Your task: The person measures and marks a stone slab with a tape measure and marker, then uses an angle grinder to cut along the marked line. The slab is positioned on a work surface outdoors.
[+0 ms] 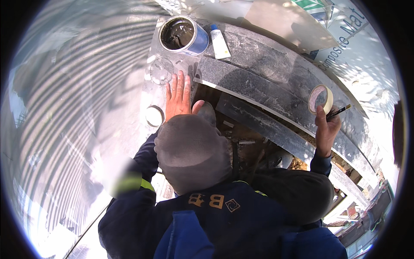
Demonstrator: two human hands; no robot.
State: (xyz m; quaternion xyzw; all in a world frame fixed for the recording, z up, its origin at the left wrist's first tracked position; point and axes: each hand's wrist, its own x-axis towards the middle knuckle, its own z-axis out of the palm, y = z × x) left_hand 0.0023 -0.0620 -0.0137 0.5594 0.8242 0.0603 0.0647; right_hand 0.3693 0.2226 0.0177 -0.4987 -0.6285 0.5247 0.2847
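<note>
My left hand (179, 95) lies flat with fingers stretched out on a pale grey surface (146, 88), holding nothing. Close by are a small round white-topped lid (154, 116) and a round clear disc or wet ring (161, 71). Beyond the fingers stands an opened blue-and-white can (199, 41) of dark paste, with a white tube (220, 44) with a blue cap beside it. At the right, my right hand (327, 129) is closed on a roll of masking tape (328, 100) and a slim black pen-like stick (340, 112) with a yellowish end. Both are raised over dark grey stone slabs (276, 95).
A lower stone strip (258, 118) borders a gap with rubble (243, 142) under the slabs. Ridged sheeting (82, 86) rises at the left. White printed boards (362, 52) lie at the far right. My bent knees, one grey (192, 146), one dark (297, 194), are close to the work.
</note>
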